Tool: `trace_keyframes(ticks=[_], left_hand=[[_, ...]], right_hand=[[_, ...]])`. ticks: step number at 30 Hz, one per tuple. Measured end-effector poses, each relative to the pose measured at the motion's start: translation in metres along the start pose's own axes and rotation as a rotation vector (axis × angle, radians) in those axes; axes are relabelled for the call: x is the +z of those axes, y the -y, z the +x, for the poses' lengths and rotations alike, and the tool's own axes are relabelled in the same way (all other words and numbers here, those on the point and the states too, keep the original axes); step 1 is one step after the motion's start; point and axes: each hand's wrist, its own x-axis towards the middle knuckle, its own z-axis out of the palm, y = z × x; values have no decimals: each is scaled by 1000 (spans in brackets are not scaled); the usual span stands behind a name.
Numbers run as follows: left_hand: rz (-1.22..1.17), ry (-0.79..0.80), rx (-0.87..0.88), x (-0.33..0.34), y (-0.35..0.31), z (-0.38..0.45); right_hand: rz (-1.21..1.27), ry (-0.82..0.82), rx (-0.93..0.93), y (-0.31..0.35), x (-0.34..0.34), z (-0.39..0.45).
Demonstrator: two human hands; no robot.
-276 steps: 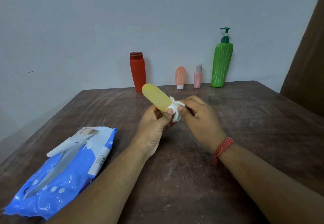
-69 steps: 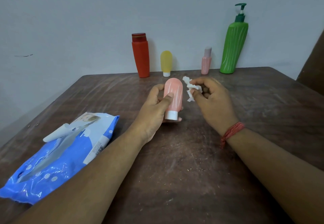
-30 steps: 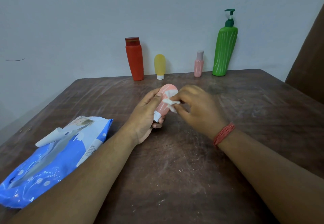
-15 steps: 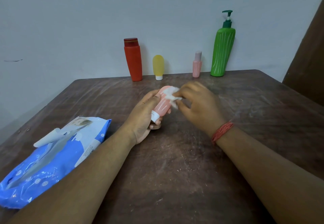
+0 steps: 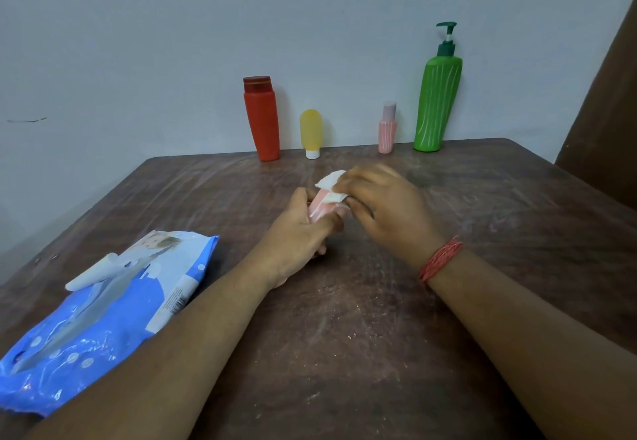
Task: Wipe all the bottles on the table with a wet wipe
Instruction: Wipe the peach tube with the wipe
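My left hand (image 5: 300,236) grips a small pink squeeze bottle (image 5: 319,208) above the middle of the table; most of the bottle is hidden by my fingers. My right hand (image 5: 386,208) pinches a white wet wipe (image 5: 331,186) and presses it over the bottle's rounded far end. Along the wall at the back stand a red bottle (image 5: 262,119), a small yellow bottle (image 5: 311,133), a small pink bottle with a pale cap (image 5: 387,129) and a tall green pump bottle (image 5: 437,94).
A blue wet-wipe pack (image 5: 103,315) lies at the table's left front, its flap lifted. The brown table (image 5: 379,336) is scuffed with pale marks. A dark brown panel (image 5: 606,112) stands at the right, beyond the table corner.
The yellow bottle I held earlier stands back at the wall, and I hold the pink squeeze bottle instead. Over the last second the wipe has slid up to the bottle's rounded end.
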Motion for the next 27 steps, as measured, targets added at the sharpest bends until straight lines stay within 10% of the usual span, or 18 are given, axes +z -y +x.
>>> trace_keyframes(ticks=[27], left_hand=[[254,42,44,-4,-1,1]], right_hand=[[-13,-70,81,1,-2,4]])
